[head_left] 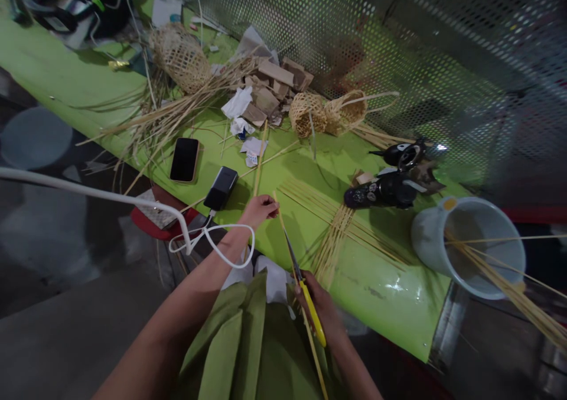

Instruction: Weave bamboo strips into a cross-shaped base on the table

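Note:
My left hand (261, 208) has its fingers pinched on the tip of a thin bamboo strip (315, 355), just over the front part of the green table. The strip runs down past my right hand and over my lap. Scissors (313, 316) with yellow handles and long dark blades are in my right hand (319, 305), the blades pointing up along the strip towards my left fingers. Beside them on the table lies a crossed, partly woven mat of bamboo strips (339, 228). A dark bottle (376, 192) rests on the mat's far end.
The green table (394, 293) holds a phone (184, 159), a power bank (220, 188) with a white cable (221, 225), small woven baskets (307, 114), a larger basket (181, 57), loose strips and cardboard scraps (266, 93). A bucket (427, 234) with strips stands right; perforated metal (398, 39) borders the back.

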Tool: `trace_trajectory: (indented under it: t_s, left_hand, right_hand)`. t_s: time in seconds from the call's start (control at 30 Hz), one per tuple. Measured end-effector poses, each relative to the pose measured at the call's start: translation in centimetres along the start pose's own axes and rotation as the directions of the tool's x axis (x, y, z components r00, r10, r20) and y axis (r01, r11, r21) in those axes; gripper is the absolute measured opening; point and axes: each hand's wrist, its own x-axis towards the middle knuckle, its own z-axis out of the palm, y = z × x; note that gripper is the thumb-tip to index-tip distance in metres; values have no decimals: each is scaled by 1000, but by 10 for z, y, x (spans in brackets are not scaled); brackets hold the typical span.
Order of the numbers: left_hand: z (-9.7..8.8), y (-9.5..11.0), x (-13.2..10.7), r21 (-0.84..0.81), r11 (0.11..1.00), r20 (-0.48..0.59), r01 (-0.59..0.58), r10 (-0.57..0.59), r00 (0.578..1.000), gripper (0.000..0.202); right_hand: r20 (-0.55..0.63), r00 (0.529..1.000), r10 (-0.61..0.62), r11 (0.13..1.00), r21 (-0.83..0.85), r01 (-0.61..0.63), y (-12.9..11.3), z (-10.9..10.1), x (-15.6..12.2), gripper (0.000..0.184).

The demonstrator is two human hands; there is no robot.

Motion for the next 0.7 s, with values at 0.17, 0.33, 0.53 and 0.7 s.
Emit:
trace_trajectory:
  t_s: [0.17,0.33,0.53,0.7]
  left_hand:
    - [7,-4,-3,-28,1000,-1,3,-3,1000,24]
    - [6,-3,-3,-25,1000,6,14,-13,1000,22]
    - [5,-2,-2,-12,999,1,32,-32,999,23]
    - [10,-2,-7,-15,999,34,48,-47,998,22]
  right_hand:
    - [-29,999,14,999,-30,-15,6,4,6,49]
    - [-61,998,22,1000,8,-22,18,8,12,55]
    - [-43,999,6,999,-36,-8,14,4,10,53]
    - [-24,1000,13,999,-47,-14,7,2,9,50]
